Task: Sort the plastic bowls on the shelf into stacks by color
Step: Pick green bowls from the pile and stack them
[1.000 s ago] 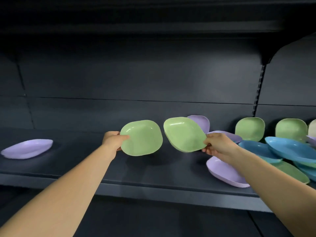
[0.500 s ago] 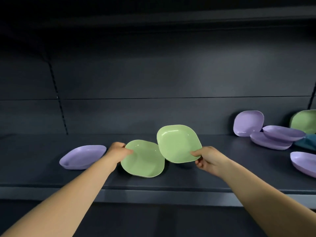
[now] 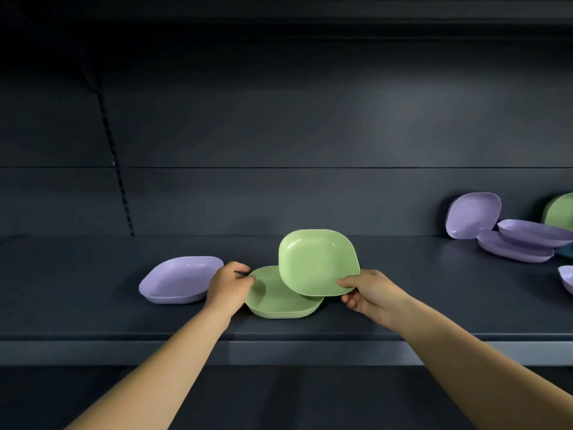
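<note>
Green bowls fill both hands: left hand [image 3: 228, 282] grips the lower bowl [image 3: 279, 301], right hand [image 3: 367, 292] pinches the tilted bowl [image 3: 317, 262].

Two bare forearms reach in from the lower corners of the view — no sleeve, cuff, watch, band or glove covers either one as far as the frame edge shows them. The left hand [image 3: 228, 285] is bare too, its back rounded and the knuckles smooth. The right hand [image 3: 370, 293] is likewise uncovered, with short fingers [image 3: 350, 304] and no ring visible on them — the nails are too small to make out. Both arms are slender and taper evenly toward the wrists.
</note>
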The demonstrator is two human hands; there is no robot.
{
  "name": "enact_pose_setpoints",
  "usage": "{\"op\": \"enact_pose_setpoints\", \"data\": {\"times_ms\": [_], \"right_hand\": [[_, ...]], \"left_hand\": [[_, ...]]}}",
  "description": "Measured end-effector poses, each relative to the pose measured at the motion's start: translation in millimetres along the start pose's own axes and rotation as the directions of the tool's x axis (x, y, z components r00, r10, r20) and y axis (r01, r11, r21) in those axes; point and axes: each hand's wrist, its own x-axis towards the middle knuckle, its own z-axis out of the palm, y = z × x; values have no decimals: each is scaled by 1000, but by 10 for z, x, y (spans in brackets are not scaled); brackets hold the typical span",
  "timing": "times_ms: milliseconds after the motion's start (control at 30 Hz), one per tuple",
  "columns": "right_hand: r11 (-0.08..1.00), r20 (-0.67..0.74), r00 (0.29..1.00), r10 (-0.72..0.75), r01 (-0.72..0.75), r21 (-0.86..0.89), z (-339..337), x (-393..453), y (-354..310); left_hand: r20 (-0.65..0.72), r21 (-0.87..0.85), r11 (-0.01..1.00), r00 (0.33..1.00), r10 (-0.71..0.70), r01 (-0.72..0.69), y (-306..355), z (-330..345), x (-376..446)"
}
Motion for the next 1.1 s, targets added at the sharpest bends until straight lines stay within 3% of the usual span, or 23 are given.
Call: {"op": "enact_pose_setpoints", "data": {"times_ms": [200, 300, 400, 667, 867, 1100], "right_hand": [[996, -21, 999, -42, 40, -83, 138, -53, 25], [966, -40, 997, -63, 50, -253, 218, -59, 30], [904, -45, 992, -118, 89, -418, 303, -48, 36], [802, 32, 969, -246, 222, -554, 538, 30, 146], [658, 83, 934, -346, 305, -689, 570, 62, 195], [644, 67, 941, -333, 279, -713, 763, 180, 146]], "left_hand": [[28, -240, 971, 1000, 3, 3, -22, -57, -25], [73, -282, 959, 997, 15, 6, -18, -63, -26], [111, -275, 962, 993, 32, 0, -9, -58, -36], [170, -180, 983, 984, 59, -28, -38, -46, -19], [156, -70, 996, 986, 59, -48, -98, -26, 57], [161, 44, 998, 986, 35, -42, -95, -131, 267]]}}
